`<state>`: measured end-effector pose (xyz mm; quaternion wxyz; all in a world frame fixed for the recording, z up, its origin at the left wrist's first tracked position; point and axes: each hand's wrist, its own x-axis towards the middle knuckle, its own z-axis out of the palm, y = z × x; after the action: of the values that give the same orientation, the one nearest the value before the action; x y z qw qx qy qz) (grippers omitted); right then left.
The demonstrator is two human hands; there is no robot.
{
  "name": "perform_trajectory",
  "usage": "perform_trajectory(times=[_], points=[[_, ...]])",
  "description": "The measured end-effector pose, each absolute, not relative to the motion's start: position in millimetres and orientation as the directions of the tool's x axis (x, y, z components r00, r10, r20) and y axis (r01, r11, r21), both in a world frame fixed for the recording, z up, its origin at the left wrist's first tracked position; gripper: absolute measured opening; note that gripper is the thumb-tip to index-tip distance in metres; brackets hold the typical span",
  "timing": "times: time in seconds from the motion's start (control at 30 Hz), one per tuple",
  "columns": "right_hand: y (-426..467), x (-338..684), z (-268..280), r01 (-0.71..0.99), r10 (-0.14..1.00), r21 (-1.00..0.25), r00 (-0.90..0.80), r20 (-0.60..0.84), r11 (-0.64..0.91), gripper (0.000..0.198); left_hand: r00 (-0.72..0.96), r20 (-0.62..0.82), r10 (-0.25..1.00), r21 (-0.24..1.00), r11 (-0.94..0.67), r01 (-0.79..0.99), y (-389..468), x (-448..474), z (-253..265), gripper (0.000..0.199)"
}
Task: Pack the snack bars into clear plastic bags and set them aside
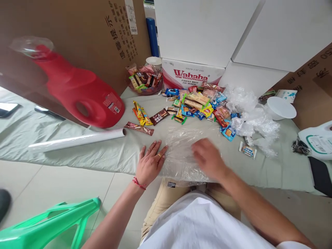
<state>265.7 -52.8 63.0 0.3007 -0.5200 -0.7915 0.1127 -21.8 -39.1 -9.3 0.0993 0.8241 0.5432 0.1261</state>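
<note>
The left hand [151, 160] lies palm down, fingers a little spread and holding nothing, at the near left edge of a clear plastic film [181, 152]. The film is spread on the cloth between the hands and hangs over the table edge toward the lap; whether it is a bag or a single sheet, I cannot tell. The right hand [209, 157] is blurred over the film's right part, fingers bent; I cannot tell whether it pinches any of it.

Beyond the left hand, a see-through reddish bowl [143, 92] is heaped with wrapped snack bars, brown, pink and green-edged packets among them, with a white bowl [154, 61] just behind it. Straight beyond the hands stands a Wahaha purified water carton [192, 74], with a loose pile of wrapped snacks [195, 102] before it. To the left of the left hand are a film roll [77, 140] and, farther off, a red handled jug [85, 93] with a clear plastic piece over its neck.

Beyond and right of the right hand lie crumpled clear plastic [249, 110] and another white bowl [281, 107]. Well to its right is a white jug [317, 138] with a green-lined label; its contents are hidden.
</note>
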Motion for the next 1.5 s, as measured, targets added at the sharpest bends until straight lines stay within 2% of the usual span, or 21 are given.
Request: perform_trajectory(times=[0.03, 0.1, 0.17, 0.23, 0.3, 0.4, 0.5, 0.63, 0.73, 0.8, 0.83, 0.87, 0.93, 1.0, 1.1, 1.33, 1.43, 1.5], points=[[-70, 240, 53, 0.717, 0.861, -0.478, -0.411, 0.299, 0.508, 0.02, 0.375, 0.09, 0.923, 0.327, -0.383, 0.864, -37, -24, -9, 0.048], [-93, 200, 32, 0.698, 0.828, -0.456, -0.522, 0.205, 0.553, 0.039, 0.349, 0.096, 0.932, 0.384, -0.358, 0.851, -32, -27, -4, 0.048], [-103, 181, 16, 0.713, 0.826, -0.446, -0.549, 0.125, 0.541, 0.055, 0.258, 0.176, 0.95, 0.429, -0.31, 0.849, -30, -25, 9, 0.047], [-103, 178, 6, 0.725, 0.828, -0.44, -0.554, 0.085, 0.529, 0.058, 0.157, 0.298, 0.941, 0.469, -0.288, 0.835, -31, -14, 25, 0.045], [-100, 183, 2, 0.729, 0.828, -0.432, -0.553, 0.086, 0.532, 0.056, 0.166, 0.363, 0.917, 0.506, -0.344, 0.791, -31, 8, 38, 0.043], [-97, 190, 3, 0.727, 0.829, -0.431, -0.55, 0.098, 0.534, 0.053, 0.35, 0.251, 0.903, 0.512, -0.431, 0.743, -20, 51, 41, 0.044], [-105, 193, 5, 0.728, 0.84, -0.462, -0.536, 0.079, 0.508, 0.055, 0.366, 0.064, 0.929, 0.406, -0.359, 0.841, 8, 87, 25, 0.05], [-133, 210, 5, 0.644, 0.82, -0.569, -0.564, 0.098, 0.511, 0.052, 0.383, 0.079, 0.92, 0.331, -0.387, 0.861, 43, 106, 1, 0.054], [-141, 243, 18, 0.513, 0.794, -0.703, -0.595, 0.122, 0.492, 0.039, 0.391, 0.115, 0.913, 0.322, -0.407, 0.855, 55, 107, -7, 0.054], [-124, 275, 33, 0.558, 0.875, -0.738, -0.476, 0.09, 0.379, 0.03, 0.405, 0.122, 0.906, 0.321, -0.423, 0.848, 58, 105, -8, 0.054], [-108, 292, 41, 0.648, 0.941, -0.709, -0.332, 0.063, 0.276, 0.03, 0.411, 0.124, 0.903, 0.322, -0.428, 0.844, 59, 104, -8, 0.054], [-87, 308, 49, 0.759, 0.987, -0.633, -0.152, 0.058, 0.154, 0.031, 0.413, 0.124, 0.902, 0.324, -0.431, 0.842, 59, 103, -8, 0.054], [-36, 337, 59, 0.915, 0.985, -0.386, 0.156, 0.079, -0.114, 0.03, 0.419, 0.119, 0.9, 0.333, -0.434, 0.837, 59, 101, -7, 0.053], [16, 356, 62, 0.938, 0.952, -0.187, 0.304, 0.044, -0.291, 0.041, 0.427, 0.11, 0.897, 0.347, -0.438, 0.829, 59, 99, -6, 0.053], [71, 367, 58, 0.919, 0.921, -0.065, 0.388, -0.033, -0.389, 0.056, 0.443, 0.105, 0.89, 0.361, -0.45, 0.817, 59, 96, -6, 0.054], [76, 383, 52, 0.918, 0.914, -0.008, 0.394, -0.099, -0.397, 0.042, 0.462, 0.085, 0.883, 0.351, -0.46, 0.815, 58, 93, -8, 0.055], [62, 389, 58, 0.906, 0.905, -0.014, 0.421, -0.066, -0.422, 0.04, 0.458, 0.077, 0.885, 0.356, -0.454, 0.817, 60, 92, -7, 0.055], [50, 389, 69, 0.902, 0.903, -0.068, 0.428, 0.017, -0.426, 0.041, 0.458, 0.082, 0.885, 0.367, -0.454, 0.812, 61, 91, -6, 0.055]])
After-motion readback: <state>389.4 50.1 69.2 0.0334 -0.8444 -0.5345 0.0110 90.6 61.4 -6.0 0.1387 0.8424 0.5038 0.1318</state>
